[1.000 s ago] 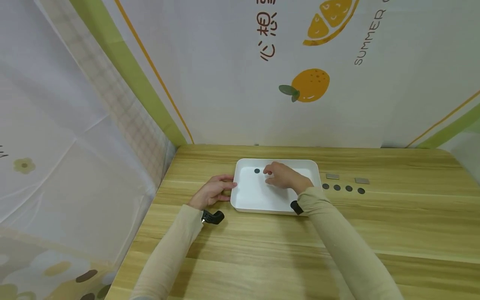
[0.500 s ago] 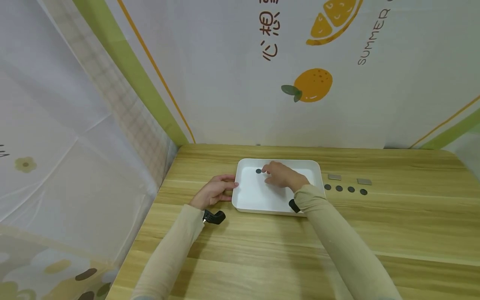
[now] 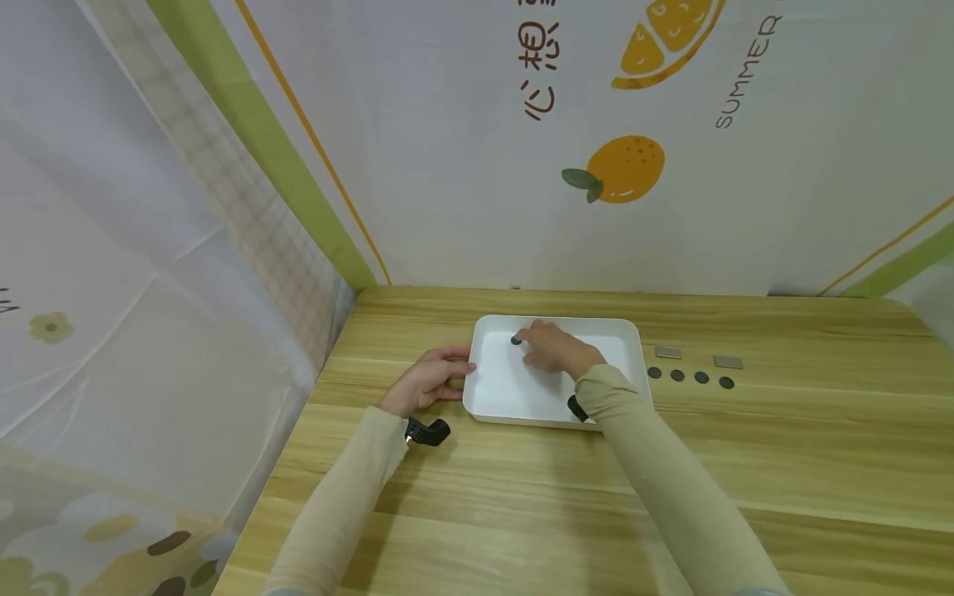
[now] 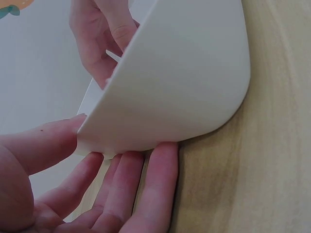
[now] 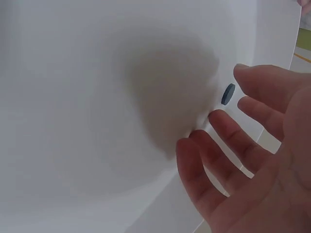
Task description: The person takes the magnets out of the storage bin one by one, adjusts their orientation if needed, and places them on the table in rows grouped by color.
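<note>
A shallow white tray lies on the wooden table. My left hand holds its left end, thumb on the rim and fingers against the outer wall, as the left wrist view shows. Inside the tray, at the far left part, is a small dark round disc. My right hand hovers over the tray floor with loosely bent fingers. In the right wrist view the disc appears near the thumb and forefinger tips, with a small gap visible around it. Nothing is held in the right hand.
Several dark discs lie in a row on the table right of the tray. Behind them are two grey rectangular plates, one nearer the tray, the other plate farther right. A printed cloth hangs along the back edge.
My right hand has moved slightly left, its fingertips now at the disc and partly covering it in the head view. The left hand stays on the tray's end.
</note>
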Available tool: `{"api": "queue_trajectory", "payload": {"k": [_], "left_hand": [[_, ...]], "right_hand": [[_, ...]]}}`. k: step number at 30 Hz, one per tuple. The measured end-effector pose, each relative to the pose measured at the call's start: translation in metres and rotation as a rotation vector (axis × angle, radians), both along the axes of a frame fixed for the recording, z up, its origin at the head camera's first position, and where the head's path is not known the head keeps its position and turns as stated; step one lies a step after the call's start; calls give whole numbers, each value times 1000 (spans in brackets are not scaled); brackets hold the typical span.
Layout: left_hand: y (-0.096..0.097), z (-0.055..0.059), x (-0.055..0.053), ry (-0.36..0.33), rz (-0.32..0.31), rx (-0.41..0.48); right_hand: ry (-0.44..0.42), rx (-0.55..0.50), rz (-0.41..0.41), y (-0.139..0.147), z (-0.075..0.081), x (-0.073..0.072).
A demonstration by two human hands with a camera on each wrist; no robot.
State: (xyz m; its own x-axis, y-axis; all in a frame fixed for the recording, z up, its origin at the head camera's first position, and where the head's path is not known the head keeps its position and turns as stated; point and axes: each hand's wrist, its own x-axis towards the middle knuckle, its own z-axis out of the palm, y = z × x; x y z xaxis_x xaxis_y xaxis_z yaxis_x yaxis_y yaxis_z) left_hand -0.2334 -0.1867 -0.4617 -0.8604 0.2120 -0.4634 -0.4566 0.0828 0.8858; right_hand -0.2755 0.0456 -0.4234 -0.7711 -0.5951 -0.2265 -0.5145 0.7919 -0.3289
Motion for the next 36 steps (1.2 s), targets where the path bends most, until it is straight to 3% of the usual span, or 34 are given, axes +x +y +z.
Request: {"api": "queue_trajectory", "payload": {"k": [25,36], "left_hand": [[2,1,-1,-17,4,-18],[0,0,0,-11,-5,2]], "right_hand": [[-124,41,-141,-7,-6,0],[-141,40,-159,-7,-9,-1]]}}
